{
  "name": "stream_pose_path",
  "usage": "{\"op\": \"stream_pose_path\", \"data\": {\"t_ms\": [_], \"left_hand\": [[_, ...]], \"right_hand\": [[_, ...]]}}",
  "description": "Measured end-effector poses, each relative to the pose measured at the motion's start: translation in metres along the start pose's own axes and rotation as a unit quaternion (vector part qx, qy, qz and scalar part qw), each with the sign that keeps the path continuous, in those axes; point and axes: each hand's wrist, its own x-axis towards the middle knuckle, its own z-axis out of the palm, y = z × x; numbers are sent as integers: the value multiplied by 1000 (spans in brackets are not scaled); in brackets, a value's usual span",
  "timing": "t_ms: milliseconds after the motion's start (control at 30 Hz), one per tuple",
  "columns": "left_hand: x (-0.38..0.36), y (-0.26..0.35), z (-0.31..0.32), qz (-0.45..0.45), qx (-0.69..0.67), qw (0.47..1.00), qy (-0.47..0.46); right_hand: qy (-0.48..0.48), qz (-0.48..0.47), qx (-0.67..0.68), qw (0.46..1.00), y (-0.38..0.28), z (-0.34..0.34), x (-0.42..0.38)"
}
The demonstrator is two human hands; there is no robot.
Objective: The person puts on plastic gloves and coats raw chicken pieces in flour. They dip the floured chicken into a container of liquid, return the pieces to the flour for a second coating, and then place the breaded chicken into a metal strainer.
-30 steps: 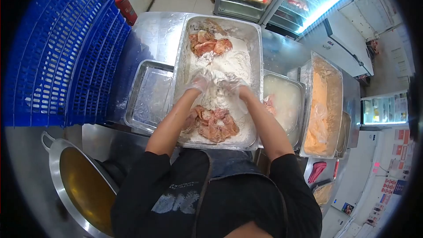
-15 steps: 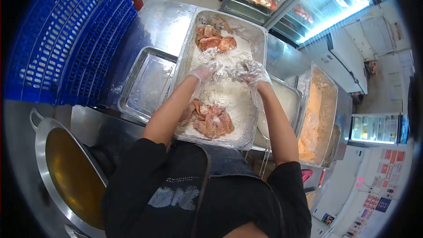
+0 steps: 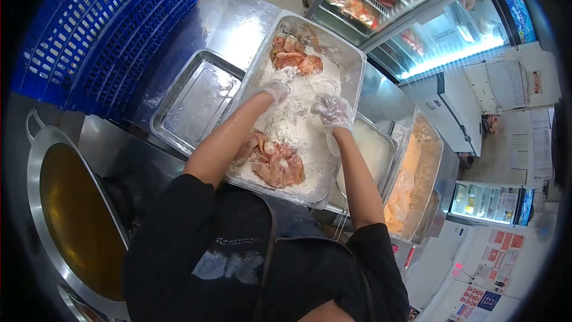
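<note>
A long metal tray (image 3: 348, 92) holds white flour (image 3: 319, 164). Floured lumps of chicken (image 3: 295, 109) lie mid-tray between my hands. My left hand (image 3: 276, 91), in a clear plastic glove, is open low over the flour at the left side, its fingertips partly lost against the white. On the right, my right hand (image 3: 332, 111) is also gloved, its flour-dusted fingers loosely spread and holding nothing. Reddish marinated chicken pieces (image 3: 296, 58) sit at the tray's far end. Paler raw chicken pieces (image 3: 277, 164) rest at the near end.
An empty shallow metal tray (image 3: 199, 98) lies left of the flour. Blue plastic baskets (image 3: 113, 42) stand farther left, above a wide pan of oil (image 3: 77, 220). To the right are a tray of pale liquid (image 3: 372, 149) and a bin of orange crumbs (image 3: 411, 173). Glass-door fridges (image 3: 417, 24) stand behind.
My hands have moved apart, leaving the floured lumps lying in the tray between them. The view has shifted slightly, bringing more of the fridges into sight.
</note>
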Motion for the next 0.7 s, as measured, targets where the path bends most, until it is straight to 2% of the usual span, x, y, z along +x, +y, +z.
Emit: {"op": "stream_pose_path", "data": {"t_ms": [33, 67, 100, 133, 167, 200, 233, 267, 300, 333, 367, 400, 467, 500, 633, 700], "left_hand": [[-2, 2, 5, 32, 69, 996, 46], [-5, 9, 6, 63, 137, 984, 92], [-5, 15, 4, 60, 136, 985, 92], [-10, 33, -6, 42, 253, 966, -41], [-13, 39, -9, 25, 362, 916, -174], [-15, 36, -6, 25, 363, 915, -176], [-13, 29, 2, 81, 403, 891, -193], [-12, 28, 4, 137, 442, 862, -209], [-13, 27, 8, 137, 442, 861, -210], [-17, 30, 11, 80, 352, 912, -198], [-19, 33, 15, 22, 258, 948, -183], [-14, 29, 24, 24, 260, 947, -186], [5, 19, 32, -44, 220, 958, -180], [9, 17, 34, -56, 201, 961, -184], [6, 23, 20, -58, 152, 968, -193], [3, 24, 18, -54, 133, 974, -177]], "right_hand": [[-70, 90, 76, 991, -13, -18, -4], [-71, 87, 75, 991, -11, -19, -2], [-101, 110, 86, 985, -9, -19, 0], [-131, 136, 98, 977, -8, -17, -1], [-133, 138, 101, 976, -11, -16, 0], [-179, 141, 53, 972, -13, -15, 5], [-223, 144, 3, 964, -14, -15, 10], [-222, 144, 4, 964, -10, -6, 13], [-173, 16, -10, 985, -4, 14, 11], [-122, -110, -23, 986, 5, 40, 6], [-172, -61, 128, 975, 21, 80, 8], [-171, -58, 130, 975, 12, 74, 3], [-247, 106, 320, 908, -19, 49, 8], [-232, 117, 317, 912, -14, 64, 9], [-197, 140, 321, 916, -2, 56, 12], [-135, 139, 461, 866, 6, 60, 5]]}}
